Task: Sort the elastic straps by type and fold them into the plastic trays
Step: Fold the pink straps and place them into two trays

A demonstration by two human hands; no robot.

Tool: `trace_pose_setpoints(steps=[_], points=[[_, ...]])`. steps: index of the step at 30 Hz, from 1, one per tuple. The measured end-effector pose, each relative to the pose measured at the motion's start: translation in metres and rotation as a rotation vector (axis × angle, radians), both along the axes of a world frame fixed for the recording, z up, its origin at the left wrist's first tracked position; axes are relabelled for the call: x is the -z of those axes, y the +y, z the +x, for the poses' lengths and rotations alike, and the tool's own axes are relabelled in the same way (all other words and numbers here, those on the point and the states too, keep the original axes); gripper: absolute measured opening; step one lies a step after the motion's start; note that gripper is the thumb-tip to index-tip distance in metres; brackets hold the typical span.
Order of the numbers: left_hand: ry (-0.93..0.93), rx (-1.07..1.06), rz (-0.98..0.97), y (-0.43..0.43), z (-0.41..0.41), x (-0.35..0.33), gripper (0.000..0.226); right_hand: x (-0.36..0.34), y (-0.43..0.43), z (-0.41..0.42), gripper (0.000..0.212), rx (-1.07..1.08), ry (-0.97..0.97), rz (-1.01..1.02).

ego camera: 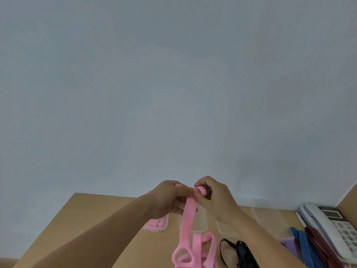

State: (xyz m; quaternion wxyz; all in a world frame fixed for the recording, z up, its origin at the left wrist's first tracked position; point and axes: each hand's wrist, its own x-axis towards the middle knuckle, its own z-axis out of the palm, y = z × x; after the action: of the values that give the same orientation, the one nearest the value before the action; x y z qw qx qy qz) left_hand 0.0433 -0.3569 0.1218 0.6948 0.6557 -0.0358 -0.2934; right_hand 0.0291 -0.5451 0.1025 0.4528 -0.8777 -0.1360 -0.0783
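Both hands are raised above the wooden table (100, 219), working one pink elastic strap (188, 215). My right hand (214, 198) pinches a small rolled end of the strap between thumb and fingers. My left hand (170, 198) grips the strap just beside the roll. The rest of the strap hangs down and lies in loose loops on the table. Several clear plastic trays stand in a row at the back; the left tray (163, 226) holds folded pink strap, and another tray (270, 219) stands further right.
A black strap (239, 252) lies right of the pink loops. Purple (289, 246), blue striped (305, 248) and dark red striped (318, 246) straps lie further right. A white desk phone (332, 227) sits at the right edge. A pale wall fills the upper view.
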Motion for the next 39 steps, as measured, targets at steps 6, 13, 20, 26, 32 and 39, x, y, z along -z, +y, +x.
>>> trace_pose_setpoints(steps=[6, 13, 20, 26, 32, 39], points=[[0.176, 0.006, -0.060, -0.003, 0.000, -0.008, 0.038, -0.006, 0.002, 0.002, 0.021, -0.029, -0.001, -0.030], [0.143, -0.038, -0.091, -0.003, -0.001, -0.010, 0.008, -0.019, 0.000, 0.001, 0.020, -0.093, 0.166, 0.081], [0.073, -0.064, -0.159, -0.007, -0.001, -0.021, 0.024, -0.028, -0.003, 0.002, 0.020, -0.162, 0.412, 0.395], [-0.138, -0.097, -0.107, -0.010, 0.003, -0.036, 0.022, -0.032, -0.008, 0.002, 0.045, -0.257, 0.461, 0.610], [-0.271, -0.162, -0.011, -0.011, 0.003, -0.030, 0.034, -0.044, -0.005, 0.004, 0.025, -0.125, 0.344, 0.469], [-0.181, -0.079, 0.077, -0.009, -0.005, -0.033, 0.031, -0.040, -0.005, 0.002, 0.009, -0.020, 0.209, 0.417]])
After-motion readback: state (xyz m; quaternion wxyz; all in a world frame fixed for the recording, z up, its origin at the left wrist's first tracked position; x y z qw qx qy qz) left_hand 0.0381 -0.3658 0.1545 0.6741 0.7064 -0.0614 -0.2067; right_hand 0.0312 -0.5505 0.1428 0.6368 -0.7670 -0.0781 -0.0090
